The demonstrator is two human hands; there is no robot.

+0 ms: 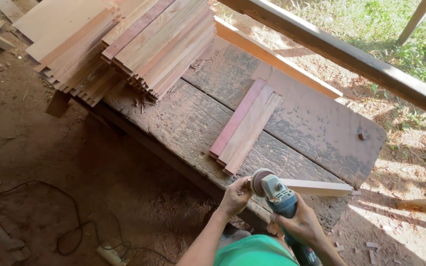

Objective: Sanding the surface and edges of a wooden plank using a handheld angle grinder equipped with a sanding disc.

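Observation:
My right hand (pixel 302 225) grips the body of a blue-grey angle grinder (pixel 277 193) whose sanding disc sits at the near end of a pale wooden slat (pixel 316 186). That slat lies along the near edge of an old dark workbench (pixel 316 118). My left hand (pixel 235 195) is closed on the slat's near end, right beside the disc. A short stack of reddish slats (pixel 245 126) rests on the bench just beyond my hands.
A large pile of reddish wooden slats (pixel 139 42) covers the bench's far left end. A long plank (pixel 272 59) lies along the far side. A black cable (pixel 70 216) and a power strip (pixel 112 253) lie on the dirt floor. A wooden rail (pixel 371 66) crosses at upper right.

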